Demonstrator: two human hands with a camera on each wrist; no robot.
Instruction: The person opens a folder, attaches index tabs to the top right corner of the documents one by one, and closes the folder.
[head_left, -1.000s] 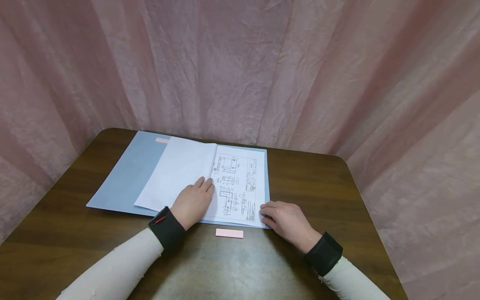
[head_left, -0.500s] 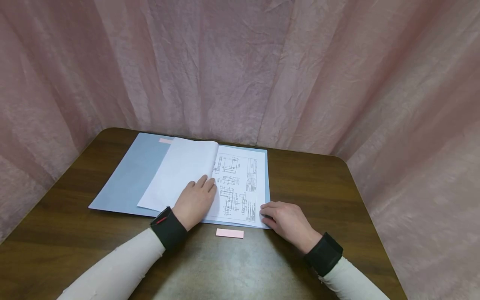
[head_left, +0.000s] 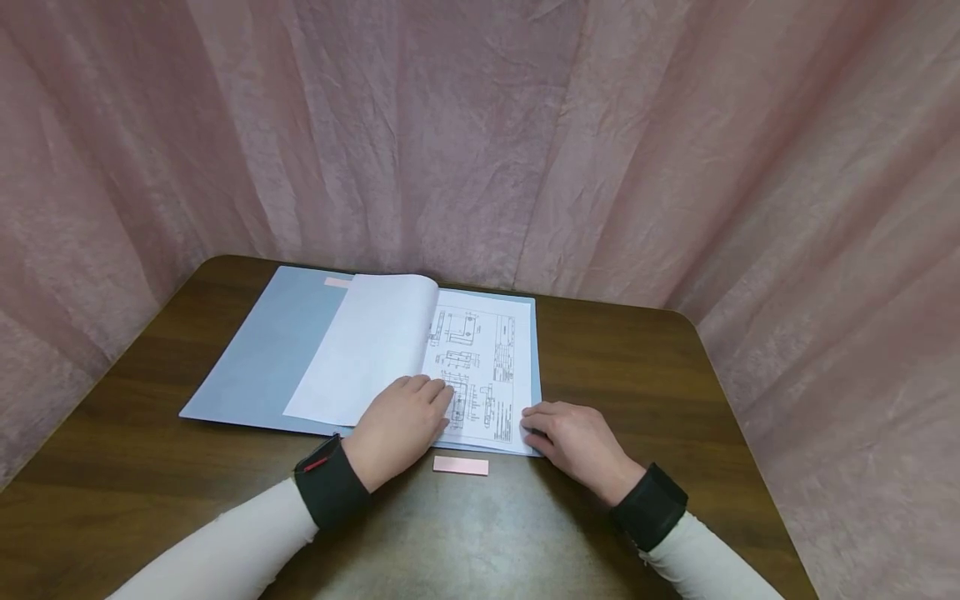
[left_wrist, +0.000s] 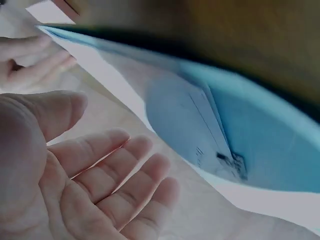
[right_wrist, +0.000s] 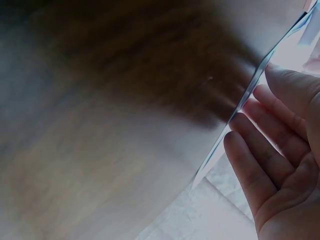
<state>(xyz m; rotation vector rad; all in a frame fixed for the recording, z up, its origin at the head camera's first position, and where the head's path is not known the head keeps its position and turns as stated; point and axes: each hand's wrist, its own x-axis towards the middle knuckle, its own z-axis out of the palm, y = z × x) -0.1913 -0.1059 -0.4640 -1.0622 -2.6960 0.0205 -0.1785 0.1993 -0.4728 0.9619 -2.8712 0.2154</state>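
An opened light blue folder (head_left: 240, 358) lies with a turned white page (head_left: 367, 342) bulging up along its fold. To the right of that fold shows a sheet with technical drawings (head_left: 483, 367). My left hand (head_left: 401, 425) lies over the lower part of the drawing sheet, beside the turned page; its fingers look loosely extended in the left wrist view. At the folder's lower right edge, my right hand (head_left: 573, 437) touches the border with its fingertips. The right wrist view shows its straight fingers (right_wrist: 250, 160) along the folder's thin edge.
A small pink slip (head_left: 461, 466) lies on the brown wooden table (head_left: 615, 358), just in front of the folder. A pink label (head_left: 337, 282) shows at the folder's upper left. Pink curtains (head_left: 465, 142) hang behind the table.
My left hand has shifted slightly right and toward me, off the turned page's fold. The white page has risen into a larger curve and slid a little right. My right hand stays put.
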